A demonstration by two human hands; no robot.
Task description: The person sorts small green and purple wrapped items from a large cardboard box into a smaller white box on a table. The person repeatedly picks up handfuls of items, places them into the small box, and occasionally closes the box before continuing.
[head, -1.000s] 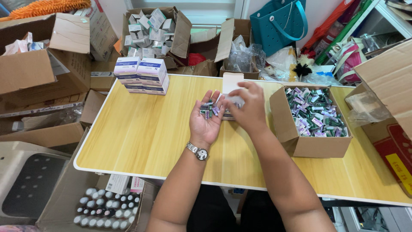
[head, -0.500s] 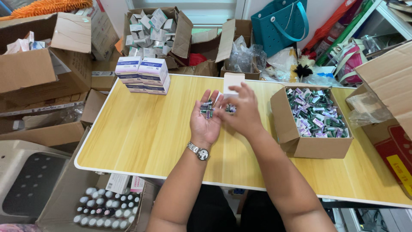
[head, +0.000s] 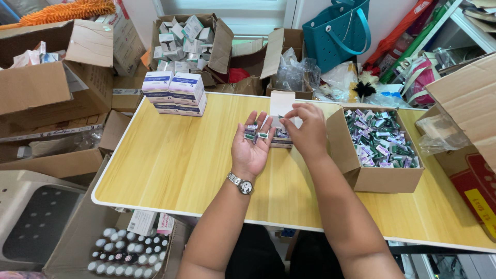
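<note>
Nearest, left hand [head: 251,150] lying palm up and open, cradling a few small vials [head: 254,133] on the fingers. Just beyond, right hand [head: 306,130] now shifted off the palm, fingertips pinched shut on 1 vial over the small open white box [head: 281,120]. Farther right, cardboard box [head: 382,174] full of loose vials, stacked white cartons [head: 175,93] at the table's far left.

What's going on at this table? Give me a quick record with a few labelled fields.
Left hand: left hand palm up, open, cradling several small vials
Right hand: right hand fingers pinched over a small white carton, open flap up
Surface: pale wooden table
Right of hands: open cardboard box full of green and purple vials
Left of hands: stack of white and purple cartons
Below table edge: tray of capped bottles
Wrist: silver watch on the left arm
</note>
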